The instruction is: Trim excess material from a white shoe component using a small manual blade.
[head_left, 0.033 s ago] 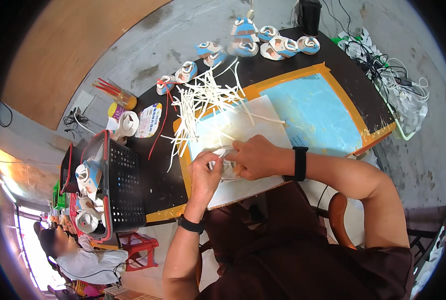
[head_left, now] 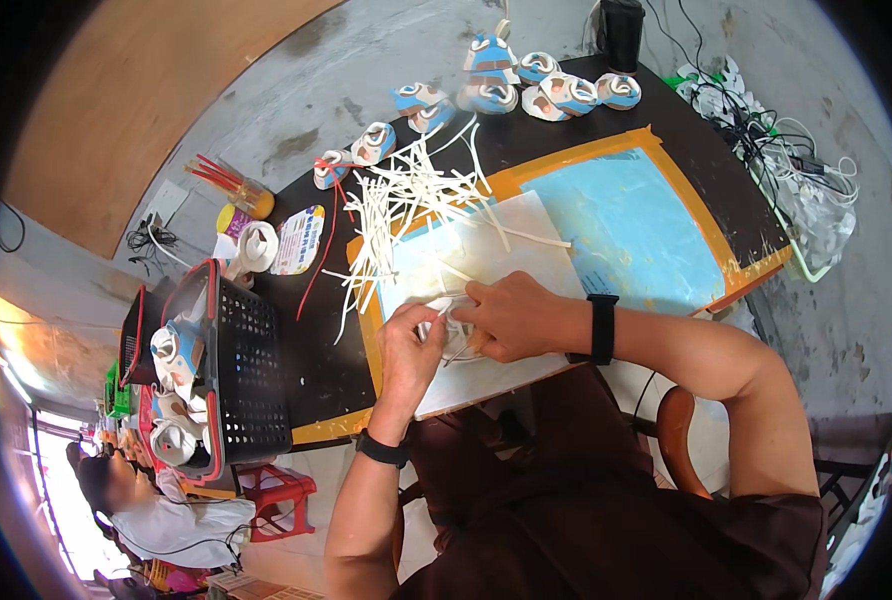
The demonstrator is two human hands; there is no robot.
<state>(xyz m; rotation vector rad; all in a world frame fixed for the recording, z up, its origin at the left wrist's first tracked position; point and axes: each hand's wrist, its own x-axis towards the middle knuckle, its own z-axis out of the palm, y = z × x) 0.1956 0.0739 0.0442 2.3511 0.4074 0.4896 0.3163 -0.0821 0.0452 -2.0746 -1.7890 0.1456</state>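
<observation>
A small white shoe upper lies on the white board in front of me, mostly covered by my fingers. My left hand pinches its left edge between thumb and fingers. From the right, my right hand is closed at the opposite edge, its fingertips pressed against the upper. Whether a strip sits between those fingertips is too small to tell. Just beyond both hands spreads a loose heap of white strips, some reaching onto the board.
Blue, white and brown shoe uppers line the table's back edge. A black basket with more uppers stands left, near a jar of red-handled brushes and a tape roll. A blue sheet lies right. Cables hang beyond.
</observation>
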